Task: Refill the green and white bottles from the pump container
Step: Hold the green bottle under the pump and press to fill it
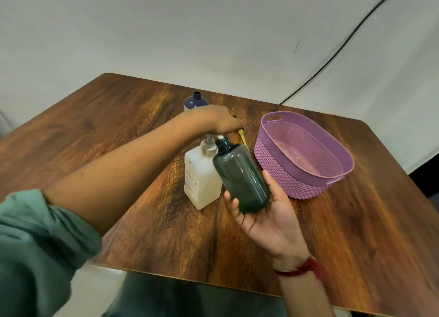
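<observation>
Presently the person's left hand is lying palm down over the pump head of the white pump container, which is standing upright near the middle of the wooden bench; whether its fingers are curling round the head cannot be told. The right hand, palm up, is gripping the lower body of the dark green bottle between thumb and curled fingers, holding it above the bench and tilting it so that its open mouth is meeting the pump's nozzle. An uncapped blue and white bottle is standing behind the left hand. A purple woven-look basket is sitting just to the right, and a yellow item is showing between it and the pump container.
</observation>
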